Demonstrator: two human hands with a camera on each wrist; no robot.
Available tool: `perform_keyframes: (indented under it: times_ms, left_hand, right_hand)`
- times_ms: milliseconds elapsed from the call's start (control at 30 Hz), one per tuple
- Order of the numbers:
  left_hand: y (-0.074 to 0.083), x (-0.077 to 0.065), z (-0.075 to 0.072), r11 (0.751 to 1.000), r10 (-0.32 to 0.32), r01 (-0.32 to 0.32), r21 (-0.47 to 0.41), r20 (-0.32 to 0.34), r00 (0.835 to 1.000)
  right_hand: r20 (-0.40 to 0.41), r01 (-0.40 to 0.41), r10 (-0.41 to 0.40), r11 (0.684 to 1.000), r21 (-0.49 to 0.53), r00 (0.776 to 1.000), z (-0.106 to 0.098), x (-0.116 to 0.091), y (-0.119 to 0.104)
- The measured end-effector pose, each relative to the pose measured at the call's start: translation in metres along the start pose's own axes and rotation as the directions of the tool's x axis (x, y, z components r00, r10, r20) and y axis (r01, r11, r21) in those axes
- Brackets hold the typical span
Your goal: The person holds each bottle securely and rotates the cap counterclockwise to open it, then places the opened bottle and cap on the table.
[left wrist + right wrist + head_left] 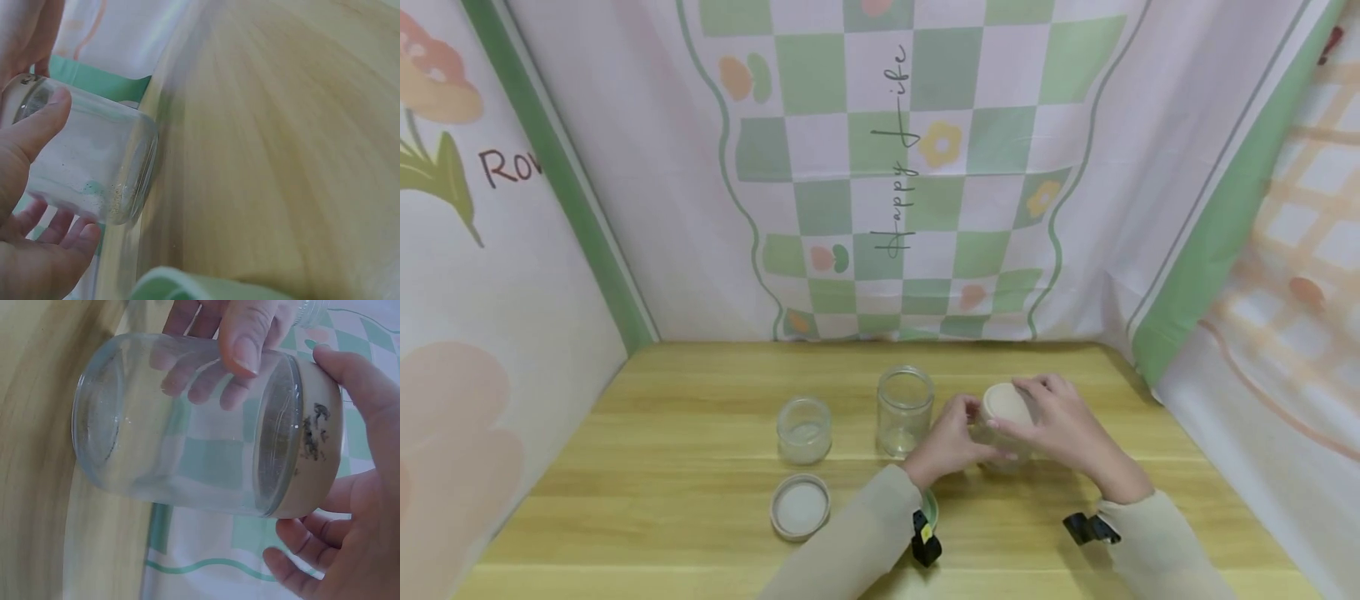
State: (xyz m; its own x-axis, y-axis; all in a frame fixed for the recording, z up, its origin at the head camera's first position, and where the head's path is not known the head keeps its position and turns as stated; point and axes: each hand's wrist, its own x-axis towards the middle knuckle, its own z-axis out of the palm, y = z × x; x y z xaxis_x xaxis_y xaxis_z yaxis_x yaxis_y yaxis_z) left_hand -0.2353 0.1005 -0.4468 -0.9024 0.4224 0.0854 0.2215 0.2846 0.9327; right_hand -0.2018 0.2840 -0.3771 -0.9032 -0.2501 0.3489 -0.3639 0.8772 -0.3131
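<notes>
A clear glass jar [187, 456] with a beige lid [1006, 403] on its mouth is between both hands, right of centre on the table. My left hand [951, 442] holds the jar's side, thumb on the near face and fingers round the other. With fingertips and thumb spread about its rim, my right hand [1063, 427] grips the lid. Dark marks show on the lid's side in the right wrist view. In the left wrist view the jar's base is close over the table.
A tall lidless glass jar [904, 421] stands left of my left hand. Further left are a short glass jar [805, 433] and, nearer, a round lid [801, 508] lying on the wooden table [685, 417]. A light green round object [187, 289] is partly hidden under my left sleeve.
</notes>
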Motion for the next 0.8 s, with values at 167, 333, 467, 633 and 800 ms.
perform_keyframes:
  times_ms: [167,333,467,633,800]
  left_hand:
    - [-0.0005,-0.0006,-0.0026,1.000,0.012,-0.012,-0.004,0.032,0.999]
    - [-0.0006,-0.0012,-0.0039,1.000,0.007,-0.007,0.000,0.049,0.999]
    - [-0.0010,-0.0012,-0.0033,1.000,0.006,-0.005,-0.011,0.053,0.999]
    - [-0.0005,-0.0004,-0.0038,1.000,0.004,-0.003,-0.004,0.061,0.998]
    - [0.0007,0.0016,-0.0062,0.999,0.028,-0.030,0.018,0.090,0.996]
  right_hand:
    - [-0.020,0.006,-0.005,1.000,0.025,1.000,0.0032,0.0014,0.0019]
    - [-0.026,0.012,-0.011,0.999,0.037,1.000,0.0054,0.0027,0.0028]
    - [-0.012,0.009,-0.008,0.999,0.039,1.000,0.0055,0.0041,0.0048]
    - [0.006,0.011,-0.012,0.999,0.034,1.000,0.0048,0.0059,0.0065]
    - [0.033,0.030,-0.033,0.997,0.067,0.999,0.0011,0.0059,0.0080]
